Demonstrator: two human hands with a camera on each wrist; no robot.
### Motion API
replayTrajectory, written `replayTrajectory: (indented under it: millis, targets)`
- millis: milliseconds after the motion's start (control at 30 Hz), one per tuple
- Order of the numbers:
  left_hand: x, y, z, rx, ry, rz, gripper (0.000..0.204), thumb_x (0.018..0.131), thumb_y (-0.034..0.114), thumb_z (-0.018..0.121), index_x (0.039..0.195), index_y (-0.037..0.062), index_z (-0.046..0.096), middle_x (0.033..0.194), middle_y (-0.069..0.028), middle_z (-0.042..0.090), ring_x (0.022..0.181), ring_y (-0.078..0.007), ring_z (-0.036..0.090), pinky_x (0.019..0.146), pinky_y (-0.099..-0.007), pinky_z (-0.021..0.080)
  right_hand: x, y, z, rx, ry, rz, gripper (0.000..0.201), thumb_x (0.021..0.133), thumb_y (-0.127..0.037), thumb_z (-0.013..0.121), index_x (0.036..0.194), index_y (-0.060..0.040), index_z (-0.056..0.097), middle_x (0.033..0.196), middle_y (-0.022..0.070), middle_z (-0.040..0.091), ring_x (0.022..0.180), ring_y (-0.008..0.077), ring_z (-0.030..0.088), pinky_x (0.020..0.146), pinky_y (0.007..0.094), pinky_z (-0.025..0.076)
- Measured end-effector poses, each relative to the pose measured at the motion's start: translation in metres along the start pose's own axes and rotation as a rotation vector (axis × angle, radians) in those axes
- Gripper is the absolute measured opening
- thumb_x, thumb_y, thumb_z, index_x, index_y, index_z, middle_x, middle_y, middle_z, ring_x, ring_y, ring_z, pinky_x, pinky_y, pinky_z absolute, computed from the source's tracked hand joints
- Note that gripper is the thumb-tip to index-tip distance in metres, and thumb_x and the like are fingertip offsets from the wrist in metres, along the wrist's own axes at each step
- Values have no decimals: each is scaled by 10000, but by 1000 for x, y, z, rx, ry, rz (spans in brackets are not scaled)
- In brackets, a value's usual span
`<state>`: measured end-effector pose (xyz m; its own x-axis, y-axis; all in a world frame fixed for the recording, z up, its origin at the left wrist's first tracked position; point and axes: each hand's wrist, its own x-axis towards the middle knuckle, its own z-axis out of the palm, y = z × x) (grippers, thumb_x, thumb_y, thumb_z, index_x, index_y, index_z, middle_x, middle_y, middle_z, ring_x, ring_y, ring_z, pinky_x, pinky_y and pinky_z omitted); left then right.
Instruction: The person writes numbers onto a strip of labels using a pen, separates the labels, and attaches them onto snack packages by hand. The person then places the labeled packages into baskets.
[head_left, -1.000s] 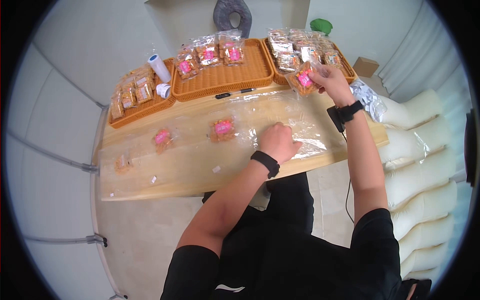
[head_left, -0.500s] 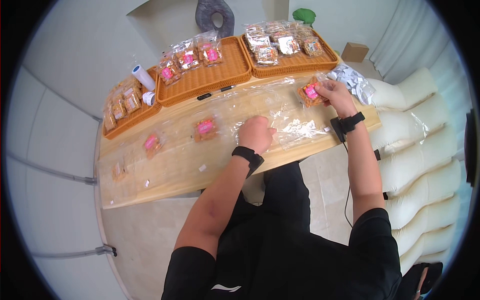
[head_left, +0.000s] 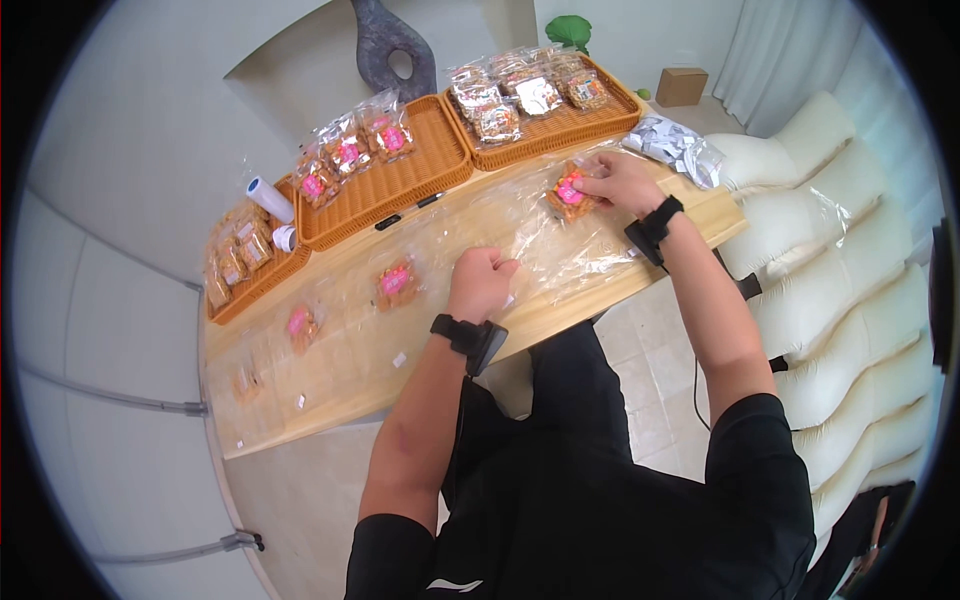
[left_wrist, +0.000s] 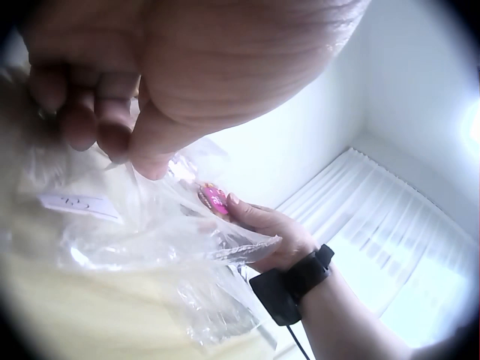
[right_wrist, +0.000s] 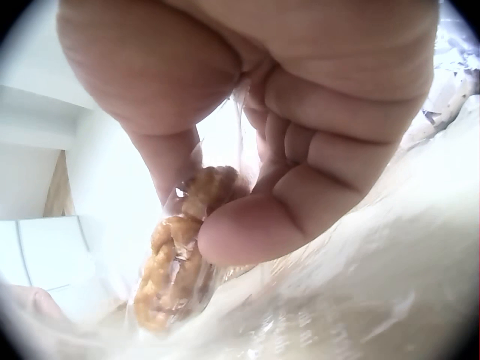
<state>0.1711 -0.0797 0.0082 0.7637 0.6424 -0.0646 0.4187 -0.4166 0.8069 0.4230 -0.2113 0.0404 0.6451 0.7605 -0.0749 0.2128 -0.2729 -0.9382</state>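
My right hand [head_left: 626, 184] pinches a clear-wrapped snack packet [head_left: 569, 191] with a pink label, thumb on the label side. Golden-brown fried pieces [right_wrist: 169, 274] show through its wrapper in the right wrist view. The packet is over clear plastic bags [head_left: 590, 238] spread flat on the wooden table. To the left, my left hand [head_left: 479, 283] pinches the edge of a clear plastic bag [left_wrist: 142, 244] between thumb and fingers. A small white paper slip [left_wrist: 81, 208] with handwriting lies at that bag. Further left rest two more pink-label packets, one nearer [head_left: 396, 284] and one farther [head_left: 302, 326].
Three wicker trays line the back: the left one [head_left: 262, 292] with packets and white rolls, the middle one [head_left: 430, 150] with pink-label packets, the right one [head_left: 560, 135] heaped with packets. Pens [head_left: 388, 222] lie before them. Silvery crumpled plastic [head_left: 672, 147] sits at the right end.
My right hand has brought the packet from in front of the right tray down and left over the plastic bags. My left hand has lifted slightly, and the head view has swung right.
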Motion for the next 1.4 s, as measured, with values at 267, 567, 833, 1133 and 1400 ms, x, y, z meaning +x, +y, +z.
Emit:
replayTrajectory:
  millis: [267, 567, 833, 1133, 1400]
  targets:
    - [-4, 12, -2, 41, -36, -36, 336, 823, 225, 760, 670, -24, 592, 622, -170, 591, 569, -282, 572, 593, -407, 467, 10, -4, 17, -27, -177, 50, 374, 960, -322, 655, 953, 52, 677, 797, 98, 701, 662, 159, 694, 604, 293, 562]
    - [-9, 45, 7, 242, -12, 226, 284, 792, 226, 763, 753, -33, 651, 915, -233, 642, 884, -403, 629, 794, -464, 511, 64, -25, -11, -672, 168, -194, 230, 848, -231, 699, 971, -39, 736, 939, 188, 730, 927, 363, 689, 848, 443, 536]
    - [22, 90, 64, 318, -98, 444, 351, 805, 286, 757, 805, -58, 688, 914, -232, 653, 897, -410, 646, 824, -476, 522, 153, -34, 14, -1012, 287, -436, 566, 827, -178, 692, 1348, -58, 507, 1407, 136, 521, 1315, 341, 482, 1064, 475, 436]
    - [44, 109, 100, 413, -294, 326, 388, 806, 380, 750, 901, 4, 748, 997, -210, 705, 981, -362, 682, 892, -431, 539, 185, -31, 13, -1246, 362, -409, 297, 840, -109, 622, 1137, -96, 635, 1262, 181, 563, 1303, 304, 481, 992, 459, 440]
    - [49, 97, 115, 404, -243, 309, 396, 835, 386, 741, 908, -3, 747, 1000, -204, 686, 987, -361, 664, 879, -451, 519, 95, -43, -71, -377, 408, -320, 420, 787, -315, 789, 1065, -18, 685, 934, 146, 728, 873, 266, 704, 793, 376, 531]
